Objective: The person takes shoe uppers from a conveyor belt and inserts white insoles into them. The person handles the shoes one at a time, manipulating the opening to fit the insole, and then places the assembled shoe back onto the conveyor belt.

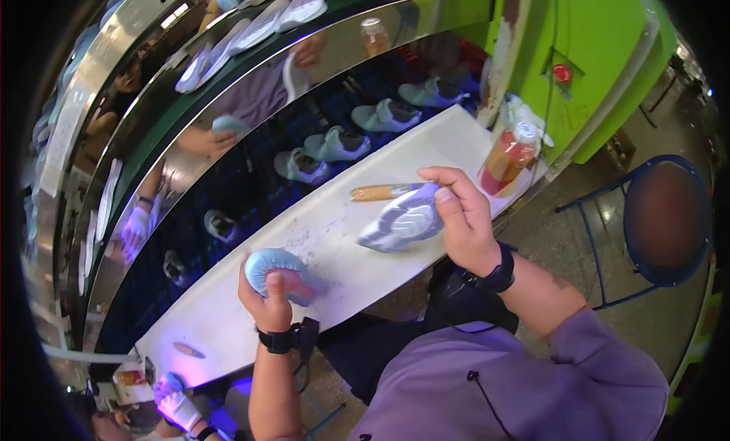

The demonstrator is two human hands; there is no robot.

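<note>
Shoemaking, by the look of it: the person sits at a long white surface point(319, 236) beside a conveyor carrying pale shoes point(334, 146). The left hand point(268, 293) has its grip closed round a light-blue rounded shoe upper point(275, 268), held just above the surface's near edge. The right hand point(465, 220) has its grip closed on a brush with a tan handle point(378, 191), fingers also steadying a grey-white sole point(401, 222) that rests on the surface. An orange-filled bottle point(508, 156) (glue, I would guess) stands near the far end. I judge this the coating step; the next move seems to call for steady brush strokes across the sole, keeping it from sliding.
</note>
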